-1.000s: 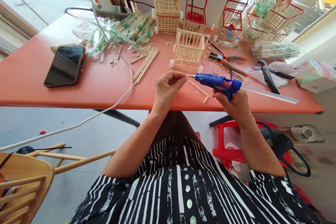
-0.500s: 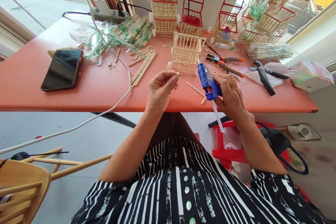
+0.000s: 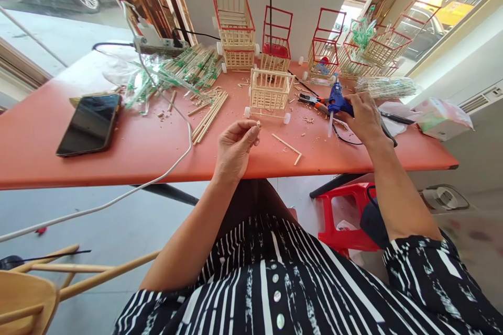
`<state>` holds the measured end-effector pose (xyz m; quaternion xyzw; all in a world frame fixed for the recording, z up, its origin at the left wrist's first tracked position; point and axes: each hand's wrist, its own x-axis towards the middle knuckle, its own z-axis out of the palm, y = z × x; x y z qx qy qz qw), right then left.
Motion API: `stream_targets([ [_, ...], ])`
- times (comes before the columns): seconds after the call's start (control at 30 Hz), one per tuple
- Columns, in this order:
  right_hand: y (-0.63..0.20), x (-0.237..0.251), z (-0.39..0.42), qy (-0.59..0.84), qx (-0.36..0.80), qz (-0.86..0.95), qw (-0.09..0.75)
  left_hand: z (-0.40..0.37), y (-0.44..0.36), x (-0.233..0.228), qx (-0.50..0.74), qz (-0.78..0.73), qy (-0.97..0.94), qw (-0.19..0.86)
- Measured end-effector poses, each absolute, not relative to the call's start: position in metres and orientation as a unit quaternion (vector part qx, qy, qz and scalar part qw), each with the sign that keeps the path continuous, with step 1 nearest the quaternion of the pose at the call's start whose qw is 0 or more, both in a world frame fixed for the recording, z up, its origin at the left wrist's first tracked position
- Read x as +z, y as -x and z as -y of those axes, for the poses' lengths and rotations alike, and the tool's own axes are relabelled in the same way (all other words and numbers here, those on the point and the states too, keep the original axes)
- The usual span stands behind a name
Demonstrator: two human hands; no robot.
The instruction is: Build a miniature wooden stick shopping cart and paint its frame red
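Note:
My left hand pinches a short wooden stick piece between thumb and fingers, just above the near edge of the orange table. My right hand grips a blue hot glue gun, nozzle up, over the right part of the table near the orange-handled pliers. A small cart of pale wooden sticks with white wheels stands between the two hands, farther back. Two loose sticks lie in front of it.
A black phone lies at the left. Stick bundles and wrappers spread behind it. Several red-framed stick carts line the back. A white cable hangs off the front edge. Black cutters, a tissue pack, a red stool.
My right hand has carried the glue gun away from the stick piece, back and to the right, turning it nozzle up. The left hand stays put with the stick piece.

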<state>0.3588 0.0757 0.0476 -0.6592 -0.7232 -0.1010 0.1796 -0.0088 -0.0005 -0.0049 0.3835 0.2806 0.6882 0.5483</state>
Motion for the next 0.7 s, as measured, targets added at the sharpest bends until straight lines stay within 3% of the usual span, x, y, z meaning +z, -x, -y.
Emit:
stream_targets([
  [0.43, -0.382, 0.044, -0.114, 0.627, -0.028, 0.768, 0.124, 0.001, 0.008, -0.002, 0.672, -0.293, -0.372, 0.569],
  [0.6, -0.361, 0.061, -0.076, 0.614, -0.103, 0.738, 0.259, 0.001, 0.006, -0.001, 0.683, -0.292, -0.357, 0.567],
  [0.7, -0.315, 0.066, -0.035, 0.572, -0.064, 0.762, 0.295, 0.0, 0.006, -0.002, 0.69, -0.288, -0.358, 0.56],
])
